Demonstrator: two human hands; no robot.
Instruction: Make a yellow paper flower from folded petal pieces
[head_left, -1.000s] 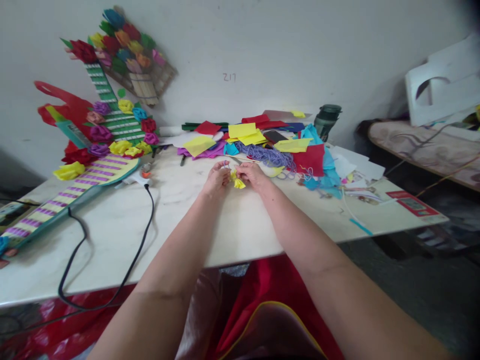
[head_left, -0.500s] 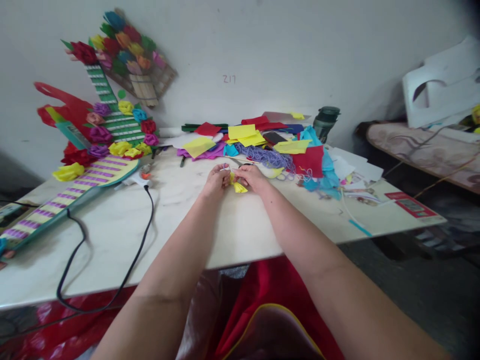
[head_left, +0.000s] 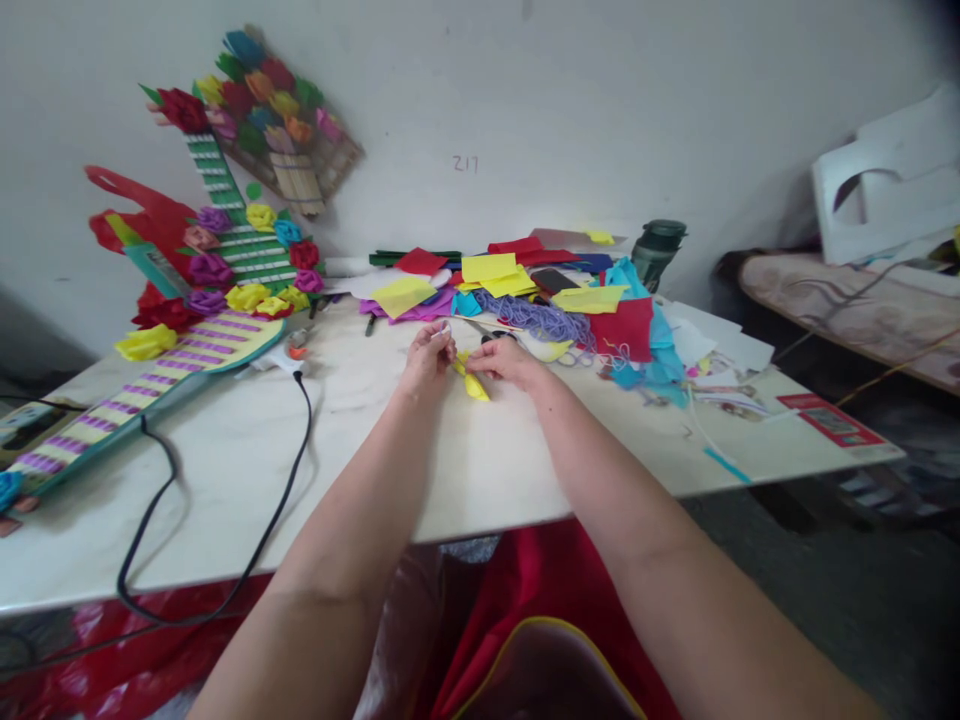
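Observation:
Over the middle of the table, my left hand (head_left: pixel 430 357) is closed, with a bit of something white showing at its fingertips. A strip of yellow crepe paper (head_left: pixel 475 386) hangs between my two hands, its lower end loose and pointing toward me. My right hand (head_left: pixel 507 359) pinches the upper part of this paper from the right side. Both hands are close together with the paper bunched between them. Just behind the right hand lie scissors (head_left: pixel 491 336) with dark handles, partly covered. How the left fingers grip the paper is hard to make out.
Yellow paper sheets (head_left: pixel 489 268), purple yarn (head_left: pixel 536 318) and blue crepe paper (head_left: pixel 651 345) lie behind my hands. A dark bottle (head_left: pixel 657 255) stands at the back. On the left are a flower-decorated guitar shape (head_left: pixel 191 362), a glue gun (head_left: pixel 281 358) and its black cord (head_left: pixel 289 480).
My right hand has drawn slightly away from my left. The yellow paper now hangs narrower and lower instead of fanning out. The view has shifted a little.

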